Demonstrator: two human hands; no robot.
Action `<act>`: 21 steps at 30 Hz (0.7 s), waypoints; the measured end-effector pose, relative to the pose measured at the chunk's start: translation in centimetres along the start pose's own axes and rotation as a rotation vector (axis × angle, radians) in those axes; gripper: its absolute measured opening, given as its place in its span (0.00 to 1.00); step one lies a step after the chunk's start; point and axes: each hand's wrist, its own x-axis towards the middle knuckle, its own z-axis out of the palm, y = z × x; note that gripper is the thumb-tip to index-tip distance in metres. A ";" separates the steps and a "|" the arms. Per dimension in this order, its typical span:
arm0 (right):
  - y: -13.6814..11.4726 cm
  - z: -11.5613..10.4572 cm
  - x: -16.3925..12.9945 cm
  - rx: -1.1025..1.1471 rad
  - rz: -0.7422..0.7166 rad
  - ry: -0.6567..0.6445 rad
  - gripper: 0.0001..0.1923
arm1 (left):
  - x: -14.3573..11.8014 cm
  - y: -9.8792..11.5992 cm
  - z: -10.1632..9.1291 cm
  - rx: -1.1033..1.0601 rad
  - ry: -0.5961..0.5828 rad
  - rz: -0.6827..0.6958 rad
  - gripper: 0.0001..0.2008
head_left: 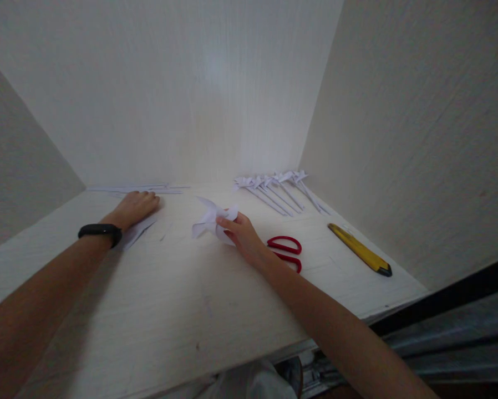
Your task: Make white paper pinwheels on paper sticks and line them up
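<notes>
Right hand point(244, 235) pinches folded paper pinwheel point(213, 220); left hand point(135, 207) lies flat, fingers extended, on paper strips point(149, 190).

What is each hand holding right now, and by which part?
The right hand pinches a folded paper piece by its near, right-hand end. The left hand holds nothing; it lies flat on paper strips on the table.
</notes>
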 end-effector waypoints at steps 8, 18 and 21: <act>-0.2 0.0 -0.1 0.011 -0.018 -0.038 0.17 | -1.1 8.7 -4.3 0.316 0.248 0.191 0.05; -2.0 0.9 -2.0 0.015 -0.049 -0.277 0.17 | -5.4 17.7 -2.7 -0.667 0.152 0.037 0.08; -2.7 0.7 -2.5 -0.042 -0.101 -0.267 0.16 | -5.7 17.4 -1.4 -0.806 0.124 -0.014 0.09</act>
